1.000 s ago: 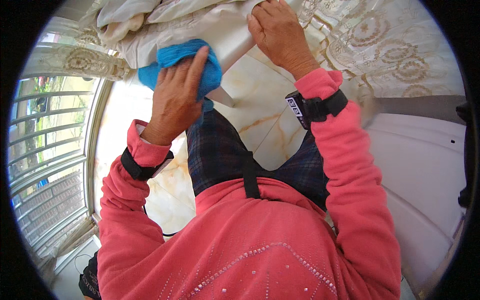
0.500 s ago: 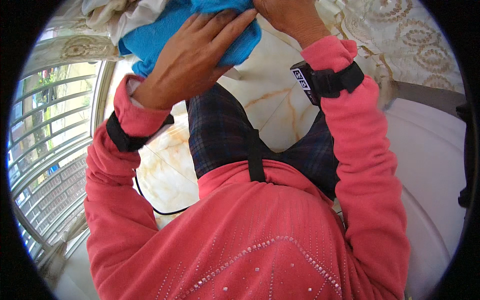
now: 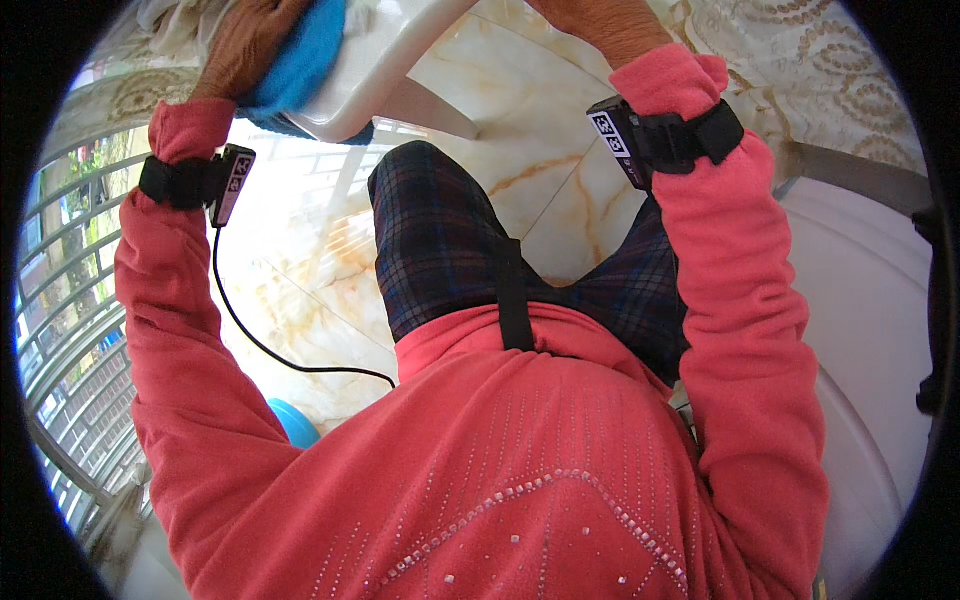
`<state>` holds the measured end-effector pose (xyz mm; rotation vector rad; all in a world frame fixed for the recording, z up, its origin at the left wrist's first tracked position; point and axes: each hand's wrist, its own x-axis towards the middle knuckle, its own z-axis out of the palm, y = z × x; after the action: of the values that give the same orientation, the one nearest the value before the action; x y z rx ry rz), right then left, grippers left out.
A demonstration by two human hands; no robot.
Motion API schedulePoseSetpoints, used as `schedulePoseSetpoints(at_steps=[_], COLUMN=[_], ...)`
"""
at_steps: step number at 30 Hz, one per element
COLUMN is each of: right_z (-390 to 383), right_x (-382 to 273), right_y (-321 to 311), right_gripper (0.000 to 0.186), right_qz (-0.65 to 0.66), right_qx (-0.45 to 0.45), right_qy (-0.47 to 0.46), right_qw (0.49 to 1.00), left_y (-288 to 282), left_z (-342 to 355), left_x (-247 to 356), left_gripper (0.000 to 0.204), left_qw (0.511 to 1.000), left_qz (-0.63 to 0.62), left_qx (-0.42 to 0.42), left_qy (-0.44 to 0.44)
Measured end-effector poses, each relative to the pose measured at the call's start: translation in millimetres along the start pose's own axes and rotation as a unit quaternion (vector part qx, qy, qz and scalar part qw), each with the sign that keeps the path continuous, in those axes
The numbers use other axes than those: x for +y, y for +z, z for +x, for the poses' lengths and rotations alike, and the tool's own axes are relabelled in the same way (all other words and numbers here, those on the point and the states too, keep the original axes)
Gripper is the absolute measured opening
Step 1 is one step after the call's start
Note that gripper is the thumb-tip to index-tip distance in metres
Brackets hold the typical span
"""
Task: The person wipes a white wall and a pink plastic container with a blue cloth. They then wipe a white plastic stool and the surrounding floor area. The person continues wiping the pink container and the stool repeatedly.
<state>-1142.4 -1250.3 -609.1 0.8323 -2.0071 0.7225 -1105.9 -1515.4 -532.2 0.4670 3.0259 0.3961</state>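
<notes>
A bright blue, fuzzy cloth [image 3: 308,62] lies at the left edge of a glossy white plastic furniture piece [image 3: 385,50], the left hand [image 3: 252,45] against it. The right hand [image 3: 602,24] is well apart, at the upper border; both hands' fingers are cut off or hidden, so I cannot tell their grip. Cream marbled floor tiles [image 3: 520,130] show below.
</notes>
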Motion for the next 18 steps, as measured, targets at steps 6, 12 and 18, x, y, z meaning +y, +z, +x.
schedulePoseSetpoints(at_steps=[6, 12, 18], right_z=[-3, -3, -2], right_x=[-2, -3, -1], right_y=[0, 0, -1], right_gripper=[0.029, 0.026, 0.024], right_qz=[-0.001, 0.017, 0.027], right_qx=[0.004, 0.017, 0.031], right_qy=[0.029, 0.032, 0.015], right_qw=[1.000, 0.999, 0.999], left_y=[3, 4, 3], left_z=[8, 1, 12], left_x=[-9, 6, 1], left_gripper=[0.066, 0.066, 0.059], left_qw=[0.998, 0.996, 0.994], left_qz=[0.054, 0.076, 0.081], left_qx=[0.028, 0.030, 0.071], left_qy=[-0.005, 0.020, 0.009])
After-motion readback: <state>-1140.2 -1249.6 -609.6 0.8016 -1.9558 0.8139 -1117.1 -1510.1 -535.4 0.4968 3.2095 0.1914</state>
